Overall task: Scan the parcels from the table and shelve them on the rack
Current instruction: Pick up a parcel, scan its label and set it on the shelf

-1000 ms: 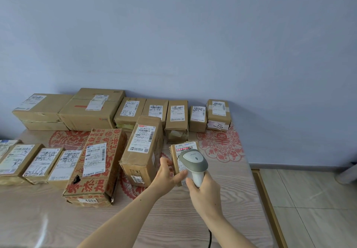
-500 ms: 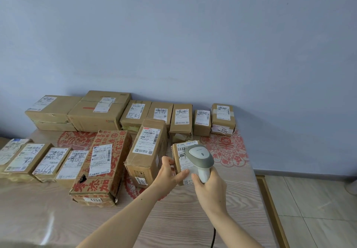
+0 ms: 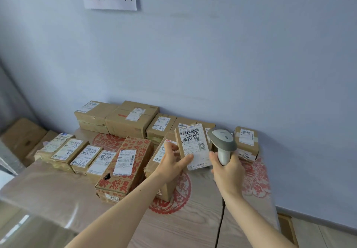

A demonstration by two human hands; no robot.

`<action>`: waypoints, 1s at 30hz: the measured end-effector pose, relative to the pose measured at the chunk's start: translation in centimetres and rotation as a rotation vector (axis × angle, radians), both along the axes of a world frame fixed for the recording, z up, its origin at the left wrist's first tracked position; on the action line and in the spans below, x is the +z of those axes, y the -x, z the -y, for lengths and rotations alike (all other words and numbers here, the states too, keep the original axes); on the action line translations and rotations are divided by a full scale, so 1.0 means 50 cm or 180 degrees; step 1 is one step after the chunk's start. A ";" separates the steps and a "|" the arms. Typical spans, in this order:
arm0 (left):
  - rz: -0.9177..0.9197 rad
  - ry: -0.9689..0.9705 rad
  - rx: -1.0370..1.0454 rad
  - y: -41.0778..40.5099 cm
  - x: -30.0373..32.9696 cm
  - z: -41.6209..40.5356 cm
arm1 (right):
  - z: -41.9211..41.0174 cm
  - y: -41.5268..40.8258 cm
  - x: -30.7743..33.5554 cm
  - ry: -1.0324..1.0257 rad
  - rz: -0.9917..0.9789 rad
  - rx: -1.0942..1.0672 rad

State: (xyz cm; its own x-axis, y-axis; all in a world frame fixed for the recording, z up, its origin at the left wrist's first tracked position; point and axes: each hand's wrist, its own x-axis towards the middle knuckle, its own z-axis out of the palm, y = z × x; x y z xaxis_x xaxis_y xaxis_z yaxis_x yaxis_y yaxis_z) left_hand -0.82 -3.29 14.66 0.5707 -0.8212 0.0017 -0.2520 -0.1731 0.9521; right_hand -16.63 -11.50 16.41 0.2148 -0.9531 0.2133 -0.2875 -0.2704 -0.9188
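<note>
Parcel (image 3: 193,145) between printed carton (image 3: 124,167) and scanner (image 3: 222,141).

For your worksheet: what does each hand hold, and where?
Left hand grips the small parcel by its lower left edge; right hand holds the barcode scanner by its handle.

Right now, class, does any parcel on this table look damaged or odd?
Yes. The red-printed carton near the table's front has a small dark tear in its top face, just below its shipping label. The other parcels look intact.
</note>
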 end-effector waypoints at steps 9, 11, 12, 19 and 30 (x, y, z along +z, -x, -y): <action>0.0219 0.0370 0.0816 -0.085 0.098 -0.156 | -0.073 -0.148 0.083 -0.0032 0.0234 0.0977; 0.0245 0.0377 0.1056 -0.113 0.122 -0.213 | -0.114 -0.194 0.105 -0.0046 0.0254 0.1235; 0.0292 0.0374 0.1151 -0.130 0.131 -0.244 | -0.135 -0.219 0.115 -0.0047 0.0250 0.1369; 0.0555 0.0479 0.1895 -0.259 0.208 -0.515 | -0.349 -0.394 0.195 -0.0003 0.0310 0.2192; 0.0995 0.0611 0.2540 -0.460 0.307 -0.978 | -0.787 -0.677 0.288 0.0070 0.0571 0.3002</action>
